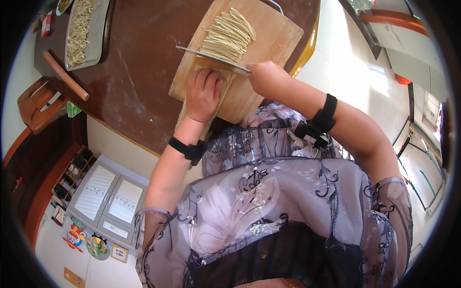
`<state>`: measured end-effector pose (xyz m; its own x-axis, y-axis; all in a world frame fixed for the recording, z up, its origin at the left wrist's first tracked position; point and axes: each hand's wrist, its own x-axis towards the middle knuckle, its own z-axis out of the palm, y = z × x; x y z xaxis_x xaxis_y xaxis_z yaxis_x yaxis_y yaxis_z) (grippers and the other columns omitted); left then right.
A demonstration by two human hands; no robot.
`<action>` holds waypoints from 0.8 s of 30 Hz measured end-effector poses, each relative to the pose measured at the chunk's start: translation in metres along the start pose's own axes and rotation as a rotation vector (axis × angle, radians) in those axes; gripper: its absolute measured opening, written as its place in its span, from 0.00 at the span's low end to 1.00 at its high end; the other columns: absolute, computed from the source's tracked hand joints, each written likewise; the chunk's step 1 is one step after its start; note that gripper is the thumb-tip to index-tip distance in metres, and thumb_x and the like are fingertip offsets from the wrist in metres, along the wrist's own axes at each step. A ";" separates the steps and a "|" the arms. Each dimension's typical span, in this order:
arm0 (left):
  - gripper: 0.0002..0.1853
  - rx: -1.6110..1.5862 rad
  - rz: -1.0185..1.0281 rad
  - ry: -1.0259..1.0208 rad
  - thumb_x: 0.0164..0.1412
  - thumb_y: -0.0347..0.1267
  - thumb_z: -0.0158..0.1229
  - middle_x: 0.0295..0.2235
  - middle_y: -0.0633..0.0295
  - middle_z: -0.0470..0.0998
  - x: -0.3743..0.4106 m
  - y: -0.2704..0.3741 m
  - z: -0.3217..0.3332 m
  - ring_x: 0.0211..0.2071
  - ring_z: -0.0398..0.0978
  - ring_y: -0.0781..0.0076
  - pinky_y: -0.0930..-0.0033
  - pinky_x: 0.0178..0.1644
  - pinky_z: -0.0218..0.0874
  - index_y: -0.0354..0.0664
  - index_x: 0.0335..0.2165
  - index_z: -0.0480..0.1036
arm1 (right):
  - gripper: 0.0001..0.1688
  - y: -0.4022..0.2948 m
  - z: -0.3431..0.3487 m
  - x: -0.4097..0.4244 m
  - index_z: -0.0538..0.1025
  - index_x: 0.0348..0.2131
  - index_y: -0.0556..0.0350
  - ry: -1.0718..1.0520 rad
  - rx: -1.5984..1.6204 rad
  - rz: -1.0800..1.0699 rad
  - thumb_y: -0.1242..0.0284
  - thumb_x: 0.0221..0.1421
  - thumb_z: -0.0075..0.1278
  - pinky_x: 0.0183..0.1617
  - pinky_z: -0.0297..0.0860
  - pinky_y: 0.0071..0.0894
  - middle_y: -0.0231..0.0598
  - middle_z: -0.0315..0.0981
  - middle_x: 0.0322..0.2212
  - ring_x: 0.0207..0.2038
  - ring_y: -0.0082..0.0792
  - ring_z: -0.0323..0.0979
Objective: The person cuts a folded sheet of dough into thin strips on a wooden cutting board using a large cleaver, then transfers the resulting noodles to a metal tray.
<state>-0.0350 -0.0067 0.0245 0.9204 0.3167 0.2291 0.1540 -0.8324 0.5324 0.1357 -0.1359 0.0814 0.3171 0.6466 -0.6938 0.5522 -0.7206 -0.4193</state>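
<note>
My right hand (268, 80) is closed around the handle of a kitchen knife (216, 59), whose blade lies across a wooden cutting board (275, 36). Flat under my left hand (203, 93) is a folded sheet of dough (227, 81), its long end running off the board's near edge towards me. The left fingertips are bent close to the blade on its near side. Beyond the blade, a row of cut noodle strips (230, 34) rests on the board. The blade hides the place where it meets the dough.
The board lies on a dark red-brown table (140, 46) dusted with flour. At the left are a metal tray (96, 46) of loose noodles (77, 39), a wooden rolling pin (66, 75) and a small red-and-white box (47, 24). A wooden chair (36, 104) stands by the table's left edge.
</note>
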 end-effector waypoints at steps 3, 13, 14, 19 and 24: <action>0.14 0.053 0.009 0.059 0.54 0.29 0.59 0.42 0.55 0.71 -0.003 0.001 0.003 0.46 0.67 0.51 0.56 0.51 0.59 0.41 0.41 0.72 | 0.09 0.001 -0.012 -0.016 0.76 0.33 0.57 0.022 0.019 -0.002 0.73 0.53 0.46 0.37 0.72 0.48 0.53 0.76 0.28 0.35 0.55 0.75; 0.14 0.078 0.020 0.058 0.53 0.29 0.59 0.43 0.56 0.71 -0.004 -0.001 0.008 0.47 0.66 0.52 0.55 0.51 0.59 0.41 0.40 0.73 | 0.08 0.006 -0.015 -0.022 0.76 0.32 0.59 -0.070 -0.114 -0.058 0.75 0.51 0.46 0.36 0.72 0.47 0.54 0.76 0.27 0.34 0.54 0.76; 0.14 0.081 0.021 0.057 0.52 0.29 0.60 0.43 0.56 0.71 -0.003 0.000 0.008 0.47 0.66 0.52 0.55 0.51 0.59 0.41 0.40 0.73 | 0.10 0.005 -0.015 -0.021 0.76 0.32 0.58 -0.080 -0.123 -0.052 0.78 0.48 0.47 0.37 0.72 0.45 0.54 0.76 0.28 0.35 0.53 0.76; 0.14 0.058 0.031 0.056 0.52 0.28 0.60 0.43 0.56 0.71 -0.001 -0.001 0.010 0.47 0.66 0.52 0.55 0.51 0.59 0.41 0.40 0.73 | 0.11 0.003 -0.001 -0.004 0.76 0.34 0.58 -0.081 -0.091 -0.024 0.76 0.49 0.47 0.38 0.72 0.45 0.54 0.76 0.30 0.36 0.53 0.76; 0.14 0.040 -0.009 0.038 0.51 0.28 0.60 0.42 0.57 0.71 -0.006 0.000 0.006 0.46 0.67 0.54 0.55 0.51 0.59 0.41 0.39 0.74 | 0.11 0.000 -0.004 0.002 0.76 0.34 0.58 -0.021 0.003 -0.008 0.76 0.50 0.46 0.38 0.72 0.45 0.54 0.76 0.31 0.37 0.53 0.76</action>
<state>-0.0384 -0.0113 0.0182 0.9047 0.3407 0.2559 0.1768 -0.8466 0.5020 0.1393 -0.1336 0.0818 0.2967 0.6467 -0.7027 0.5525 -0.7164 -0.4260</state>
